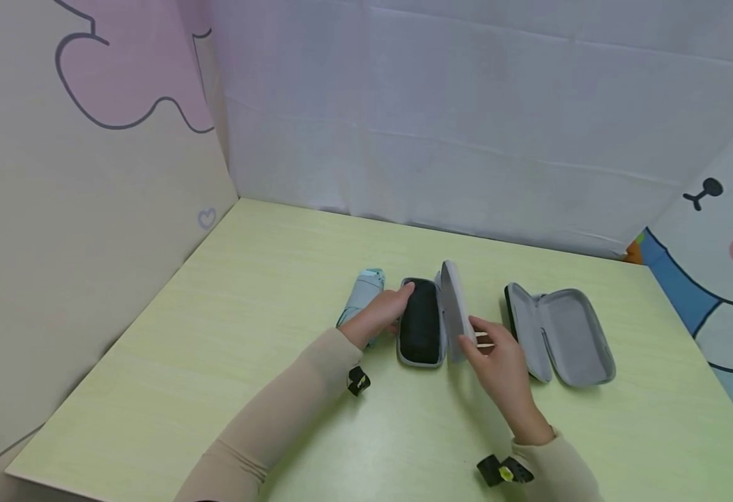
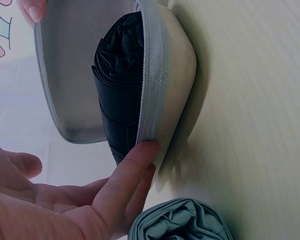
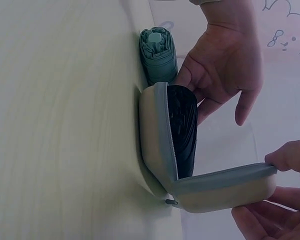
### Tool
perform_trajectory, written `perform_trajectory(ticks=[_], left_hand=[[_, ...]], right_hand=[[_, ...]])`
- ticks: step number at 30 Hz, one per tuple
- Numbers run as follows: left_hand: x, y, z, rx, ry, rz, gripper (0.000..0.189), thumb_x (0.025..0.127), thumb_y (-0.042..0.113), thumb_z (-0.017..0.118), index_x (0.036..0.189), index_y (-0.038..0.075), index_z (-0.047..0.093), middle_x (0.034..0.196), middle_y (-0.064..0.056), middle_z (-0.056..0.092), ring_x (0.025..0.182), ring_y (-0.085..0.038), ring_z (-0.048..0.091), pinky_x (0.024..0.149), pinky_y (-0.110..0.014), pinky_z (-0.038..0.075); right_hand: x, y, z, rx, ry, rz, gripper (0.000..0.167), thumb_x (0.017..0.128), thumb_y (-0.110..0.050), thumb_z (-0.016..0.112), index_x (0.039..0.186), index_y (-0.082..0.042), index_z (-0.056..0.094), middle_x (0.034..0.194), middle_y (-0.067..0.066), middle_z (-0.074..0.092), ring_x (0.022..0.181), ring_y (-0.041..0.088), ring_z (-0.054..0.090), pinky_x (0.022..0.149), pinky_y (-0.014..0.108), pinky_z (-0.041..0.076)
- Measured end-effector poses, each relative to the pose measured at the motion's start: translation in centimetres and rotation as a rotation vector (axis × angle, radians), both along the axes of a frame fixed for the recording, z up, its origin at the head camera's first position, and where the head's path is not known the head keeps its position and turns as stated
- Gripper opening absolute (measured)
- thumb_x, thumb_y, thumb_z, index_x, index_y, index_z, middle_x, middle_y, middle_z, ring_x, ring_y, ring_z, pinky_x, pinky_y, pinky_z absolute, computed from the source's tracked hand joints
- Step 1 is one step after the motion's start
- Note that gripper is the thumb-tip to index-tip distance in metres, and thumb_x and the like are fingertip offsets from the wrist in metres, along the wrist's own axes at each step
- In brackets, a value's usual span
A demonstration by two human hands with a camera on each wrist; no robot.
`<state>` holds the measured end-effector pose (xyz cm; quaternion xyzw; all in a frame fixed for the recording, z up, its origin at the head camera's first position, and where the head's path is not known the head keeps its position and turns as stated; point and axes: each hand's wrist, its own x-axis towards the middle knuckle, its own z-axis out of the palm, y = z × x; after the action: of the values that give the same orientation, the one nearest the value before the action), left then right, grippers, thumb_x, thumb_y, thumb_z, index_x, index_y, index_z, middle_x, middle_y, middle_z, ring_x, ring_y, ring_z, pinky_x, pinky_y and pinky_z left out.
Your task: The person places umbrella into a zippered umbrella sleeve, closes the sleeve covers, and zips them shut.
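Observation:
A zip case (image 1: 456, 317) with a grey lining stands unzipped in the middle of the table, its lid raised. Inside its base lies a rolled black folding umbrella (image 1: 421, 324). My right hand (image 1: 498, 362) pinches the lid's free edge between thumb and fingers. My left hand (image 1: 387, 312) is at the left side of the base; in the left wrist view, extended fingertips touch the zipper rim (image 2: 152, 110), thumb held away. Just beside this hand lies a rolled teal folding umbrella (image 1: 363, 296), partly hidden by the hand and wrist in the head view.
Another grey-lined case (image 1: 573, 338) lies spread on the table to the right of my right hand. The pale yellow-green table (image 1: 184, 390) meets a white sheet (image 1: 467, 118) at the back and a wall panel (image 1: 90, 244) at the left.

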<state>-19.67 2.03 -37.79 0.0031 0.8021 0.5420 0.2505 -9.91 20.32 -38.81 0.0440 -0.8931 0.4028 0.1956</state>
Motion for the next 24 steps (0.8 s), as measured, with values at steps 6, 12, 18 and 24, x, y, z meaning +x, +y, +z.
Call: perform_trajectory(ticks=[6, 12, 18, 24], left_hand=[[-0.10, -0.02, -0.14, 0.019, 0.000, -0.001, 0.063, 0.099, 0.047, 0.029, 0.136, -0.003, 0.042, 0.137, -0.017, 0.042, 0.120, -0.030, 0.045, 0.085, -0.040, 0.048], [-0.09, 0.03, -0.15, 0.029, 0.003, 0.005, 0.063, 0.099, 0.047, 0.029, 0.135, -0.003, 0.043, 0.135, -0.017, 0.043, 0.118, -0.029, 0.046, 0.083, -0.039, 0.049], [0.18, 0.05, -0.35, 0.003, 0.010, 0.009, 0.063, 0.099, 0.047, 0.030, 0.134, -0.004, 0.044, 0.133, -0.017, 0.046, 0.115, -0.029, 0.049, 0.088, -0.040, 0.046], [0.16, 0.11, -0.24, -0.011, 0.016, 0.018, 0.064, 0.099, 0.049, 0.030, 0.133, -0.003, 0.046, 0.131, -0.016, 0.048, 0.113, -0.027, 0.051, 0.091, -0.040, 0.044]], right_hand=[[-0.11, -0.22, -0.05, 0.009, 0.002, 0.002, 0.037, 0.081, -0.004, 0.071, 0.115, 0.006, 0.061, 0.102, 0.018, 0.062, 0.084, 0.030, 0.063, 0.067, 0.036, 0.053], [-0.16, -0.41, -0.06, 0.027, 0.008, 0.001, 0.036, 0.080, -0.004, 0.072, 0.114, 0.006, 0.062, 0.101, 0.017, 0.062, 0.083, 0.029, 0.063, 0.067, 0.039, 0.053], [-0.06, -0.57, -0.24, 0.031, 0.018, 0.005, 0.036, 0.079, -0.003, 0.073, 0.112, 0.007, 0.062, 0.099, 0.017, 0.061, 0.081, 0.029, 0.063, 0.067, 0.041, 0.053], [-0.25, -0.82, -0.21, 0.046, 0.024, 0.013, 0.037, 0.078, -0.004, 0.073, 0.112, 0.007, 0.062, 0.099, 0.017, 0.061, 0.080, 0.029, 0.063, 0.067, 0.041, 0.053]])
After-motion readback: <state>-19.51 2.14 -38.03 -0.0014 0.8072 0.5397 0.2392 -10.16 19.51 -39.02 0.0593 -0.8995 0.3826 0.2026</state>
